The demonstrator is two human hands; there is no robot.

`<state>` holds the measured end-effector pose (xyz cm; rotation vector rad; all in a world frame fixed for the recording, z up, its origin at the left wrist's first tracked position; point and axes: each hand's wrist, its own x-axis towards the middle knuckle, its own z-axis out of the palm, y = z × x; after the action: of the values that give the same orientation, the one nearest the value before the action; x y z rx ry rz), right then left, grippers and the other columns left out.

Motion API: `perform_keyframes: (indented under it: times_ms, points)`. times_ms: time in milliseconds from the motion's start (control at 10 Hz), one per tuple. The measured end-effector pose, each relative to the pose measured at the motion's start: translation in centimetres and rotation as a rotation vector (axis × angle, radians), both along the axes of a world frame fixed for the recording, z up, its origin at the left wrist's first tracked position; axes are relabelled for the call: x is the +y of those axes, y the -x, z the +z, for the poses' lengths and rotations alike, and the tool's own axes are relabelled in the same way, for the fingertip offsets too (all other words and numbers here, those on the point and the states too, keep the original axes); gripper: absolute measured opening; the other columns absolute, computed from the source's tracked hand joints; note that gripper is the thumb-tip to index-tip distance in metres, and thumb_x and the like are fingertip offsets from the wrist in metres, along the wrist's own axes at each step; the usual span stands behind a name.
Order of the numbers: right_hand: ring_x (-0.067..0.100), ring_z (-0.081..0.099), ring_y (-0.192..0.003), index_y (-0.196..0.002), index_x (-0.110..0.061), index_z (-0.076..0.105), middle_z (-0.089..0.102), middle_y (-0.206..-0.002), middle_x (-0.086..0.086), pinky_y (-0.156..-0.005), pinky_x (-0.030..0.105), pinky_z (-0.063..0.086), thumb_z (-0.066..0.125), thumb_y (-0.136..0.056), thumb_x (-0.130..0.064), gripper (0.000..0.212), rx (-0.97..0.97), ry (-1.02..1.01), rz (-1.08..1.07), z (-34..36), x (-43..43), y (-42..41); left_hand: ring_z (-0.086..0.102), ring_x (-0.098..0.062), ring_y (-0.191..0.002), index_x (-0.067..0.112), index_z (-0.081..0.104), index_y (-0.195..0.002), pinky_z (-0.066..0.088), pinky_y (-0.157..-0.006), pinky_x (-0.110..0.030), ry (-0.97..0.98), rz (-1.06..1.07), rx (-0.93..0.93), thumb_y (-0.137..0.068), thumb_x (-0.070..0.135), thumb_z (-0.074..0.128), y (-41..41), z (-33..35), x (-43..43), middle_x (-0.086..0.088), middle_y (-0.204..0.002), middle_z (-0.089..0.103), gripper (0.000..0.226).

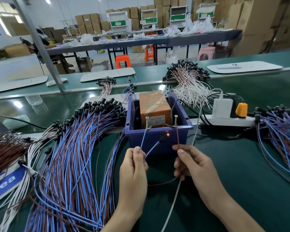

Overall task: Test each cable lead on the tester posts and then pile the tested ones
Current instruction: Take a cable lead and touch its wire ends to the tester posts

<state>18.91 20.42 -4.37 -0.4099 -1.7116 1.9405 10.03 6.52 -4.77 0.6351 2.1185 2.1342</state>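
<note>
A blue bin (157,139) holds an orange tester box (153,106) with two brass screw posts, the left post (147,123) and the right post (175,121), at its front rim. My left hand (134,166) pinches a blue lead (143,138) whose tip touches the left post. My right hand (191,163) pinches the brown lead (178,136) held up to the right post. Between them the cable's black lamp head (165,137) glows orange. A big pile of blue and brown cables (74,156) lies to the left.
A white power strip (228,121) with a white charger and an orange plug lies right of the bin; a white cord (172,201) runs toward me. More cables lie at the right edge (278,128) and behind the bin (187,81). Green belt surface all round.
</note>
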Motion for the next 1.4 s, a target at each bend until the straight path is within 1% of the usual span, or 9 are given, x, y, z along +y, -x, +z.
perform_keyframes:
  times_ms: [500,700,800,1000,1100,1200,1300,1400]
  points:
    - [0.02,0.061,-0.057,-0.096,-0.027,0.075,0.064,-0.068,0.006,-0.048,0.023,0.046,0.054,-0.101,-0.015,0.025,0.006,0.016,0.001,0.0,0.0,-0.1,0.031,-0.007,-0.052,0.028,0.049,-0.072,0.029,-0.048,-0.019,0.012,0.004,-0.013,-0.1,0.051,0.04,-0.1,0.1,0.0,0.011,-0.059,0.038,0.037]
    - [0.02,0.062,-0.057,-0.096,-0.029,0.075,0.065,-0.069,0.005,-0.049,0.023,0.046,0.053,-0.102,-0.016,0.026,0.0,0.008,-0.001,0.1,0.0,-0.1,0.031,-0.007,-0.052,0.027,0.049,-0.073,0.03,-0.047,-0.017,0.0,-0.005,-0.005,-0.099,0.052,0.04,-0.1,0.0,0.0,0.009,-0.061,0.037,0.037]
    - [0.02,0.063,-0.058,-0.097,-0.03,0.075,0.065,-0.069,0.004,-0.05,0.024,0.047,0.053,-0.102,-0.017,0.026,-0.007,0.011,-0.007,0.2,-0.1,-0.3,0.03,-0.009,-0.052,0.026,0.049,-0.074,0.029,-0.047,-0.02,0.013,-0.008,0.005,-0.098,0.053,0.039,-0.2,0.2,-0.2,0.01,-0.061,0.037,0.037]
    - [0.023,0.067,-0.064,-0.099,-0.03,0.075,0.066,-0.072,0.005,-0.053,0.025,0.05,0.054,-0.102,-0.018,0.024,-0.037,0.021,-0.028,0.5,-0.9,-1.5,0.033,-0.011,-0.052,0.018,0.049,-0.077,0.03,-0.048,-0.022,0.008,-0.026,0.048,-0.097,0.049,0.04,-1.2,0.9,-0.8,0.004,-0.06,0.04,0.038]
    - [0.023,0.07,-0.068,-0.097,-0.032,0.075,0.069,-0.073,0.005,-0.056,0.026,0.052,0.054,-0.102,-0.018,0.026,-0.047,0.047,-0.049,0.8,-1.6,-2.4,0.04,-0.009,-0.053,0.028,0.056,-0.078,0.034,-0.052,-0.02,0.046,-0.077,0.105,-0.095,0.048,0.042,-1.9,1.7,-0.9,0.004,-0.061,0.049,0.03]
    - [0.025,0.072,-0.073,-0.094,-0.031,0.076,0.072,-0.078,0.006,-0.061,0.027,0.056,0.054,-0.102,-0.016,0.028,-0.043,0.101,-0.087,1.1,-2.0,-3.1,0.043,-0.004,-0.05,0.038,0.063,-0.085,0.034,-0.05,-0.016,0.128,-0.172,0.177,-0.093,0.052,0.044,-2.8,3.1,0.1,0.009,-0.06,0.055,0.025]
    - [0.026,0.074,-0.074,-0.097,-0.02,0.077,0.074,-0.086,0.014,-0.061,0.032,0.059,0.056,-0.101,-0.014,0.022,-0.001,0.286,-0.154,1.6,-1.7,-4.3,0.058,-0.001,-0.056,0.044,0.065,-0.092,0.044,-0.053,-0.015,0.241,-0.332,0.254,-0.103,0.037,0.046,-4.5,5.5,2.4,0.014,-0.071,0.067,0.023]
    - [0.024,0.073,-0.065,-0.104,-0.01,0.071,0.075,-0.08,0.013,-0.05,0.03,0.056,0.053,-0.102,-0.011,0.019,0.079,0.55,-0.247,2.0,-0.6,-6.1,0.069,-0.007,-0.077,0.041,0.067,-0.102,0.055,-0.067,-0.021,0.322,-0.465,0.32,-0.106,0.024,0.045,-6.6,8.6,5.1,0.016,-0.091,0.073,0.028]
